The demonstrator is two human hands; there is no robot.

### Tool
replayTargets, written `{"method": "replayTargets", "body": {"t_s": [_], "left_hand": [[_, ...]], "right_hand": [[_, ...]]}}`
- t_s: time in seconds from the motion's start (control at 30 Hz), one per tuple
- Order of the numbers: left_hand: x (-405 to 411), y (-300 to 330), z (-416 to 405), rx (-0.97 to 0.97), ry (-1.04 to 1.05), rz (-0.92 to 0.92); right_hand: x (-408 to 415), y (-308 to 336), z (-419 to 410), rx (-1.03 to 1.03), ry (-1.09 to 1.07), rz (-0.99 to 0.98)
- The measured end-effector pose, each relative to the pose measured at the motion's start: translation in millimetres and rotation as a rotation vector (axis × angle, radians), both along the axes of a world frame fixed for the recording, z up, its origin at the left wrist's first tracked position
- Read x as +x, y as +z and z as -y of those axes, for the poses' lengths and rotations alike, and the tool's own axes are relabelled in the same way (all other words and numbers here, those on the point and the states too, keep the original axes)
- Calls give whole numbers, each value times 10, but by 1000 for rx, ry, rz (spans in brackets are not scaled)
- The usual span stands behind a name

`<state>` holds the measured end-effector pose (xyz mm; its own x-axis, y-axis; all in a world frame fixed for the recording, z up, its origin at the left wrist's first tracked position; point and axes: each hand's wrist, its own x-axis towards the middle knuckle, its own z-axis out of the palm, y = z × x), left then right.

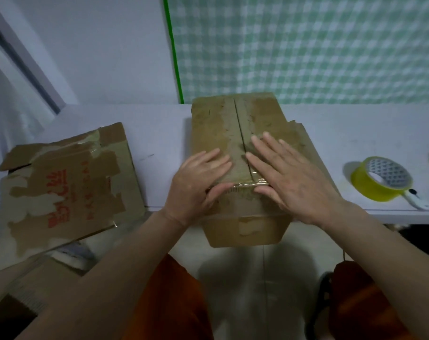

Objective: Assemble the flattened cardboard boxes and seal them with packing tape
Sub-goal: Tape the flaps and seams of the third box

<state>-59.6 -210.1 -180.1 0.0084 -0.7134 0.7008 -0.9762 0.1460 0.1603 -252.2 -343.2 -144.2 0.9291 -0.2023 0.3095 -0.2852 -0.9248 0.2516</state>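
While the box (235, 153) sits on the table's (355, 133) near edge, both hands lie flat on its top — left hand (196, 182) and right hand (292, 182), fingers spread, thumbs over clear tape at the rim. Press outward from the seam; the tape roll (381, 179) waits to the right.

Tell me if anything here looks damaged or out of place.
The flattened box on the left has its outer paper torn away in pale patches and hangs over the table edge. The assembled box is scuffed and overhangs too.
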Motion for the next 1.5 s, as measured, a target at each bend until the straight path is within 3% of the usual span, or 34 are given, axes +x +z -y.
{"method": "replayTargets", "body": {"t_s": [0.13,0.33,0.4,0.5,0.57,0.7,0.8,0.9,1.0,1.07,1.13,1.23,1.3,1.5], "left_hand": [[-35,-61,12,-103,11,-132],[-95,-143,-13,-145,122,-199],[-124,-72,-57,-81,170,-267],[-333,374,-89,47,293,-517],[-519,658,19,193,334,-396],[-814,729,282,535,274,-27],[-702,492,319,768,408,76],[-530,446,197,778,489,95],[-418,521,59,704,485,-34],[-313,552,-20,616,476,-159],[-216,565,-89,554,462,-224],[-126,565,-185,490,430,-336],[-81,565,-246,459,413,-412],[24,547,-385,371,385,-596]], "right_hand": [[-103,-113,98,148,-69,147],[-130,-322,196,227,80,471],[-74,-297,75,469,21,679],[-130,-143,-129,1085,-207,974],[-236,-125,-136,1165,-329,1076],[-378,-291,-111,1192,-469,990],[-565,-389,-103,1123,-571,921],[-804,-466,-64,1094,-703,868],[-880,-470,-73,1126,-790,840],[-795,-419,-118,1264,-789,895],[-645,-343,-159,1491,-804,985],[-409,-262,-164,2031,-753,1167],[-280,-195,-200,2253,-752,1182],[-104,13,-222,2383,-787,938]]}}
